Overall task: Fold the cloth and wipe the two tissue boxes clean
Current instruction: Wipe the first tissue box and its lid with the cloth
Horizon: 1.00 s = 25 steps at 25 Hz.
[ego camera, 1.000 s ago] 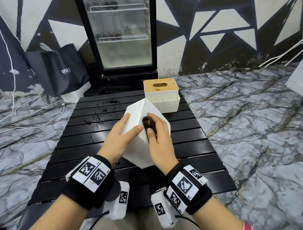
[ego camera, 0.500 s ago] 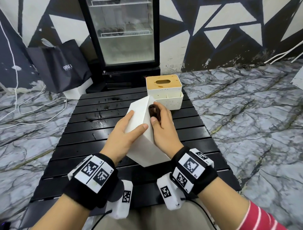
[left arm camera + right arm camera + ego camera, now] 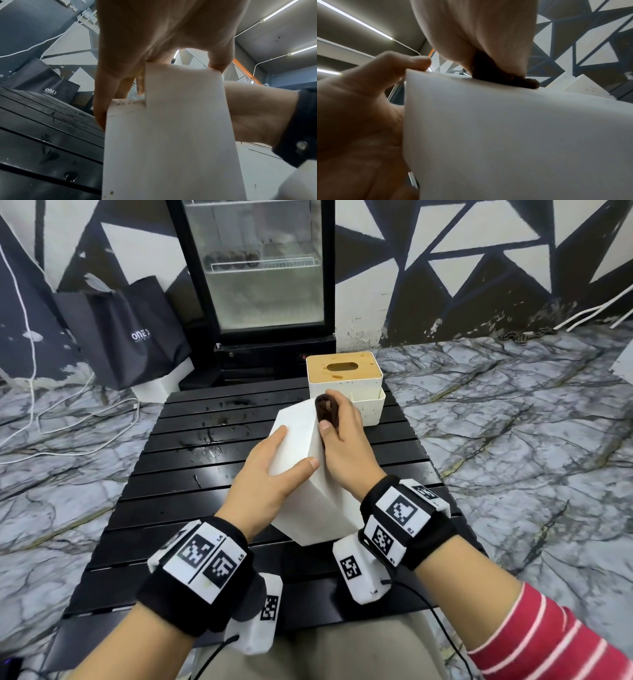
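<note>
A plain white rectangular tissue box point(image 3: 301, 470) stands tilted on one corner on the black slatted surface point(image 3: 178, 474), steadied by the left hand point(image 3: 263, 477), whose thumb and fingers wrap around its upper left edge. The right hand point(image 3: 346, 453) clutches a small dark brown folded cloth point(image 3: 325, 410) and presses it against the box's right face near the top. Most of the cloth is hidden inside the curled fingers; only a dark wad shows beside the thumb in the head view and under the palm in the right wrist view point(image 3: 503, 77). The box's right face is largely covered by that hand and wrist. The left wrist view shows faint speckled marks along a stepped edge of the box point(image 3: 171, 135), with the fingertips beyond it cut off. Behind, touching nothing, a second white tissue box with a light wooden slotted lid point(image 3: 344, 378) sits at the far edge of the surface, its lower front partly blocked by the right hand. A black paper bag point(image 3: 126, 333) leans by a glass-door fridge point(image 3: 260, 268).
</note>
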Motion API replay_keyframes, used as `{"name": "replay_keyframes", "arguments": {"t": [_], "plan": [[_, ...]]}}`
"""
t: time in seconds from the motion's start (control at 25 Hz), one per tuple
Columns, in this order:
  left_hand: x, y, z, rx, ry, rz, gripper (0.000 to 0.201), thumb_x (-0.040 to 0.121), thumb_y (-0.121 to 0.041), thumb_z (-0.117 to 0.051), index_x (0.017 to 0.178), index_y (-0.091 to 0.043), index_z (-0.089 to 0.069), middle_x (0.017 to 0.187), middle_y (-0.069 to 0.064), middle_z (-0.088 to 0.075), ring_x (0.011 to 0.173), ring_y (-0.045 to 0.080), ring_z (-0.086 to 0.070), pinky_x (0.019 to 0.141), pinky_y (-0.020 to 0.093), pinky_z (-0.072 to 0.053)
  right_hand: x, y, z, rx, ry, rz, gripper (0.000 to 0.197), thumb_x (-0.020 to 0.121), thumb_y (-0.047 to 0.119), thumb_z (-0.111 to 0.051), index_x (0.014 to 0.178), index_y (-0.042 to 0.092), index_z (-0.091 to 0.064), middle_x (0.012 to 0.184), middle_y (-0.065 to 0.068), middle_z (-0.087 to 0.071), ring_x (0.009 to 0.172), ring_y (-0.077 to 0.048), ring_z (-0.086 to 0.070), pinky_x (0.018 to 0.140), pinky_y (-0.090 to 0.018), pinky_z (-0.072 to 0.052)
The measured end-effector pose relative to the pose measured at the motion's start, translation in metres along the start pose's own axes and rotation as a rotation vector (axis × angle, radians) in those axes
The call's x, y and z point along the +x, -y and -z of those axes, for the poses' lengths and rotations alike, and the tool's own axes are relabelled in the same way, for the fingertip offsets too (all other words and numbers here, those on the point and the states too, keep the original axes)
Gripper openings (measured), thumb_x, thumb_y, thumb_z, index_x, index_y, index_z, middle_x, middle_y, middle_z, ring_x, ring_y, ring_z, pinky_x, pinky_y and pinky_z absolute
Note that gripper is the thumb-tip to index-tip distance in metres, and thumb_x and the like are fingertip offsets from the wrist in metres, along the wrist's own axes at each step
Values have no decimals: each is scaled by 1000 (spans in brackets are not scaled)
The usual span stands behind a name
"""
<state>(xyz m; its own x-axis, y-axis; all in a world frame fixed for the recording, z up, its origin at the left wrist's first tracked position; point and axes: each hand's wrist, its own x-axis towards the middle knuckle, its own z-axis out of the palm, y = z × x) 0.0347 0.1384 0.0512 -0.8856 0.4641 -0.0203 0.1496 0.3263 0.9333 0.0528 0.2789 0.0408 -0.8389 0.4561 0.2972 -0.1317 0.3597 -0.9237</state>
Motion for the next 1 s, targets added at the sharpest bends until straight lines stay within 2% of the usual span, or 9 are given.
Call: {"name": "replay_keyframes", "arguments": {"t": [0.08, 0.2, 0.28, 0.36, 0.52, 0.68, 0.8, 0.92, 1.0], "plan": [[0, -1, 1, -2, -6, 1, 88, 61, -56, -62, 142, -36, -33, 143, -11, -38, 129, 11, -41, 111, 36, -33, 7, 1, 1, -13, 11, 15, 45, 92, 4, -37, 135, 16, -31, 135, -8, -33, 128, -18, -30, 105, -21, -19], [-1, -1, 3, -20, -8, 6, 87, 63, -54, -64, 142, -35, -34, 143, -11, -39, 128, 11, -42, 110, 35, -34, 5, -10, 4, -48, 1, -52, 46, 93, 6, -38, 136, 18, -29, 138, -8, -32, 129, -21, -30, 110, -30, -21], [-2, -2, 2, -27, -13, 2, 83, 70, -50, -70, 143, -33, -33, 143, -10, -38, 128, 11, -42, 110, 33, -34, -3, -13, 3, -55, -15, -74, 46, 93, 7, -38, 136, 18, -29, 139, -7, -30, 130, -20, -29, 112, -35, -20], [-2, -2, 1, -15, -19, -3, 81, 73, -48, -71, 143, -33, -33, 144, -10, -37, 129, 10, -40, 110, 33, -33, -7, -11, 1, -46, -19, -44, 45, 92, 6, -39, 135, 18, -30, 138, -7, -31, 130, -19, -29, 111, -34, -20], [-1, -2, 0, -2, -10, -7, 90, 60, -58, -65, 142, -35, -33, 143, -14, -35, 129, 7, -40, 110, 32, -34, 6, -13, 5, -39, -12, -44, 44, 93, 6, -38, 134, 18, -32, 137, -8, -33, 128, -20, -31, 110, -32, -21], [-2, 0, 1, -17, -17, -13, 79, 75, -48, -71, 143, -33, -34, 144, -12, -36, 127, 8, -40, 103, 26, -34, -1, -26, 11, -37, -20, -131, 45, 94, 7, -37, 136, 18, -30, 138, -8, -31, 130, -20, -30, 106, -25, -20], [-1, 3, 2, -24, -18, -12, 84, 69, -54, -67, 143, -34, -34, 143, -13, -37, 127, 9, -42, 103, 27, -35, -17, -34, 12, -26, -37, -174, 44, 94, 7, -37, 136, 19, -30, 138, -8, -30, 128, -19, -30, 101, -22, -20], [-1, 2, 0, -38, -25, -7, 87, 62, -56, -62, 142, -36, -34, 143, -13, -37, 126, 11, -43, 105, 31, -37, -35, -32, 9, 9, -64, -169, 44, 93, 6, -38, 135, 20, -32, 135, -4, -33, 127, -16, -31, 106, -25, -22], [-2, 1, 0, -49, -29, -9, 86, 63, -55, -63, 142, -35, -34, 143, -13, -37, 126, 10, -42, 100, 27, -36, -42, -26, 6, 23, -58, -120, 44, 92, 4, -38, 134, 18, -34, 130, 1, -34, 127, -14, -32, 107, -25, -22]]}}
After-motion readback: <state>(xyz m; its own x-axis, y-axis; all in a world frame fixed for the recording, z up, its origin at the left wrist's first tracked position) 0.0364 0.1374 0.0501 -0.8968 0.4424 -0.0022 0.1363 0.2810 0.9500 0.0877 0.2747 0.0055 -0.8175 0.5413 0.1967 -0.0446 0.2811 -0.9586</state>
